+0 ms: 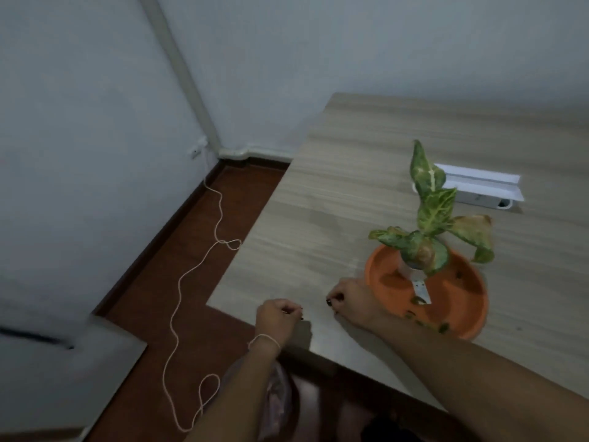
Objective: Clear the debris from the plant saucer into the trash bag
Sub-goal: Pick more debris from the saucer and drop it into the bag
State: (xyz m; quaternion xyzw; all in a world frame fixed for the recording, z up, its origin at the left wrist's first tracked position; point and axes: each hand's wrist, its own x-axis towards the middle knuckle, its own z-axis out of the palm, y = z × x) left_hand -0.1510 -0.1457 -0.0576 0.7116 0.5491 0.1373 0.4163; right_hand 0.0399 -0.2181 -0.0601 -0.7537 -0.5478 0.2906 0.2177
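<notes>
Hands at the tabletop's near corner, saucer just beyond.

Nearest to us, we see a pale translucent trash bag (275, 406) hanging below the tabletop (366, 173) edge, partly hidden by the left forearm. Our left hand (277, 319) hovers over the corner with fingers curled in; whether it pinches anything we cannot tell. Our right hand (349, 299) rests just beside the orange plant saucer (389, 266), fingers also curled, contents unclear. Leaf debris (424, 322) lies along the saucer's near rim. A variegated plant (430, 218) stands in the saucer. Farther back lies a white power strip (481, 191). A cord (191, 282) trails across the floor at left.
</notes>
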